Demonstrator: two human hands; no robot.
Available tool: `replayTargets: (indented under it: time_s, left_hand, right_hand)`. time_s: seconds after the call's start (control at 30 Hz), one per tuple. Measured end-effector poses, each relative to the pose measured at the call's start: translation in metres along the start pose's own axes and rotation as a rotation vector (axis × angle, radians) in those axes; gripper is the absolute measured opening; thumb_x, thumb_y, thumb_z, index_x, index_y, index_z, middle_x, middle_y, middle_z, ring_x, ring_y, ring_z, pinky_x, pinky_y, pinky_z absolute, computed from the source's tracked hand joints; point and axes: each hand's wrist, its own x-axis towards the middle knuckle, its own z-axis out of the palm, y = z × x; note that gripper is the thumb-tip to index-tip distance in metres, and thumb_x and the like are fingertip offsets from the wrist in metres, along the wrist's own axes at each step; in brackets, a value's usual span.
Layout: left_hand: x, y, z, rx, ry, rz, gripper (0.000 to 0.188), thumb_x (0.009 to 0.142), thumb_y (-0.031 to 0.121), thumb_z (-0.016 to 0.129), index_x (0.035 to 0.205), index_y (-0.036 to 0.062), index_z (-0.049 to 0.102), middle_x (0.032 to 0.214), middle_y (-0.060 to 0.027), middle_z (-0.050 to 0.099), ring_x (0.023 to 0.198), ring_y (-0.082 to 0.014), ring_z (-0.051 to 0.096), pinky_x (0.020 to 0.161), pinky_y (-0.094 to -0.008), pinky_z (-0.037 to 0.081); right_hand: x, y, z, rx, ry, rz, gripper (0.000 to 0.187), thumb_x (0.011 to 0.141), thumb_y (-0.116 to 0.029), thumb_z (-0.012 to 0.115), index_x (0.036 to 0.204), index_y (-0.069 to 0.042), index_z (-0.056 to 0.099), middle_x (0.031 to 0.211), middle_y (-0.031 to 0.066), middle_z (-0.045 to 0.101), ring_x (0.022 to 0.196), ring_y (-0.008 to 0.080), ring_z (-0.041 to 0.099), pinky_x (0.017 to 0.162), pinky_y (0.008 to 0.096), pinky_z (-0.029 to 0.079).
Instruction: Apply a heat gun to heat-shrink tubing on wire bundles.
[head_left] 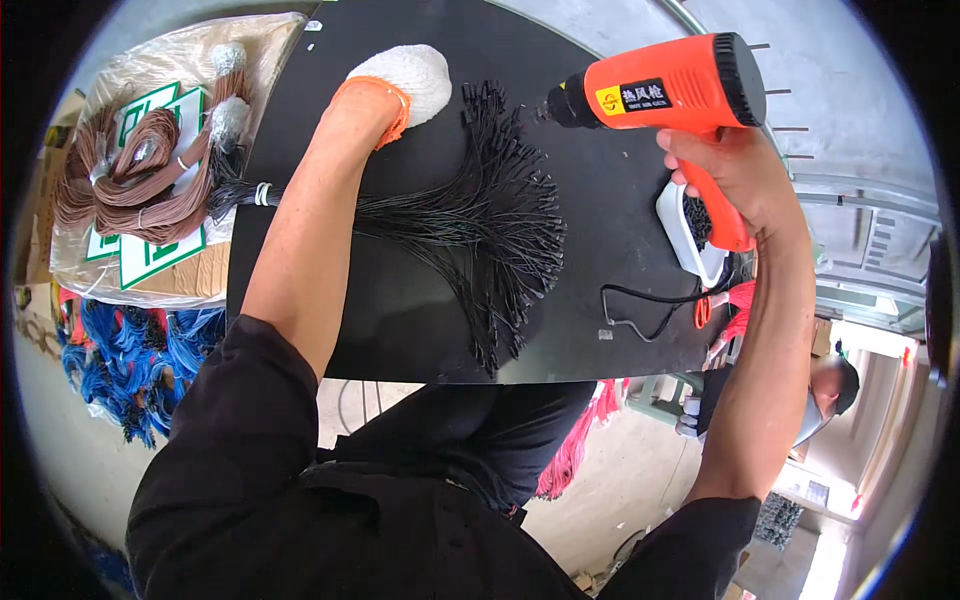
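Observation:
My right hand [735, 170] is wrapped round the handle of an orange-red heat gun [655, 85]. Its dark nozzle points left, a little short of the upper ends of a fanned bundle of thin black wires [500, 220] on the black table. The tips of the wires carry small black ends and spread to the right. Just left of the bundle's upper end, my left hand [410, 85] wears a white knitted glove with an orange cuff. It is low over the tabletop; its fingers cannot be made out. My left forearm crosses over the wires' tied part.
The black table [420, 320] has a white tray [685, 240] of small black pieces, a black cord [650, 292] and orange-handled scissors [703, 312] at its right. Brown wire coils [150, 200] lie on plastic at left, blue wire bundles [140, 350] below. A person [825, 390] is at the far right.

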Motion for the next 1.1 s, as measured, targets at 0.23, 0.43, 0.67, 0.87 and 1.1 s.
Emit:
replayTargets:
  time_s: [0.23,0.43,0.67,0.87,1.1]
  left_hand:
    - [0.007,-0.014,0.016,-0.033,-0.01,-0.012,0.032,0.095,0.023,0.054,0.103,0.0026,0.077,0.107,-0.0231,0.076,0.101,-0.0473,0.07,0.091,-0.0519,0.055]
    - [-0.005,0.004,-0.008,-0.088,-0.048,-0.034,0.033,0.095,0.024,0.055,0.106,0.0022,0.077,0.108,-0.0219,0.077,0.102,-0.0452,0.071,0.094,-0.0499,0.055]
    - [-0.005,0.036,0.034,-0.069,-0.133,0.455,0.036,0.093,0.028,0.056,0.107,0.0022,0.077,0.111,-0.0199,0.077,0.102,-0.0424,0.073,0.093,-0.0502,0.058]
    - [-0.062,0.142,0.002,0.121,-0.588,0.29,0.04,0.092,0.02,0.056,0.116,-0.0003,0.08,0.122,-0.0256,0.077,0.118,-0.0377,0.074,0.099,-0.048,0.059]
    - [-0.085,0.176,0.035,0.139,-0.477,0.316,0.046,0.086,0.02,0.074,0.131,0.008,0.077,0.142,-0.019,0.071,0.115,-0.0311,0.076,0.096,-0.0419,0.06]
  right_hand:
    - [-0.014,-0.008,-0.002,-0.045,-0.057,-0.022,0.029,0.088,-0.021,0.086,0.106,-0.002,0.073,0.082,0.0033,0.07,0.07,0.012,0.065,0.063,0.0281,0.052]
    - [-0.018,-0.009,-0.002,-0.085,-0.014,-0.042,0.029,0.088,-0.02,0.086,0.106,-0.002,0.074,0.084,0.0032,0.071,0.07,0.0117,0.065,0.063,0.0283,0.052]
    - [-0.024,-0.003,-0.003,-0.054,0.0,0.003,0.032,0.089,-0.021,0.088,0.109,-0.001,0.073,0.086,0.0039,0.072,0.072,0.0132,0.068,0.066,0.0288,0.055]
    - [-0.031,0.015,-0.007,-0.019,-0.002,0.031,0.034,0.089,-0.02,0.088,0.112,0.0,0.072,0.087,0.005,0.072,0.074,0.0135,0.068,0.068,0.0295,0.055]
    - [-0.04,0.024,-0.01,-0.007,0.02,0.032,0.032,0.09,-0.02,0.087,0.111,0.0,0.073,0.088,0.0055,0.073,0.074,0.013,0.068,0.068,0.0298,0.056]
